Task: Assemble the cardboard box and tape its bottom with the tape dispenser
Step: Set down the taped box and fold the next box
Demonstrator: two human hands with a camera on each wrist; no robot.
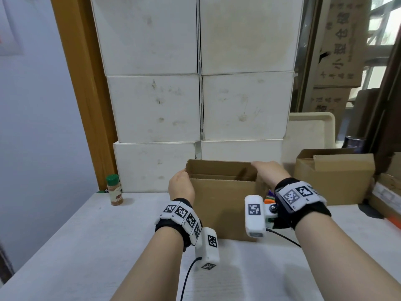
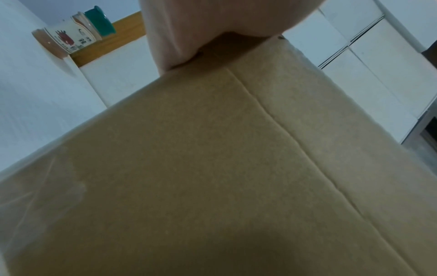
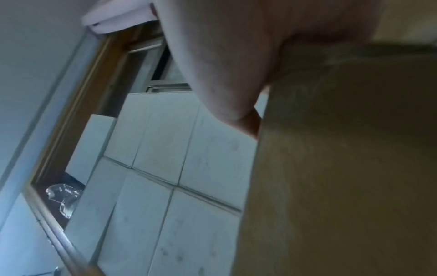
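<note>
On the white surface point(image 1: 91, 235), just in front of a wall of stacked white boxes point(image 1: 195, 101), the cardboard box point(image 1: 223, 205) stands upright and squared open, its top edges free. The left hand point(image 1: 181, 187) curls over the box's left upper edge, thumb side outside, gripping the wall; the left wrist view shows the thumb pressed on the cardboard close to a vertical seam. The right hand point(image 1: 268, 172) grips the right rear corner, fingers hooked over the rim, as the right wrist view confirms. So both grips are closed on the box itself.

Judging from this, the step in hand is squaring and steadying the box, most likely ahead of turning it to reach the bottom flaps. To do it well, keep the pull even on both sides so the walls stay at right angles instead of leaning into a slant, and hold near the corners, where the cardboard is stiffest. Turn it over without crushing the rim.

Something orange and purple peeks out just right of the box, behind the right wrist; whether that is the tape dispenser I cannot tell. A spice jar point(image 1: 114, 190) stands well to the left, and another brown carton point(image 1: 334, 179) sits to the right.
</note>
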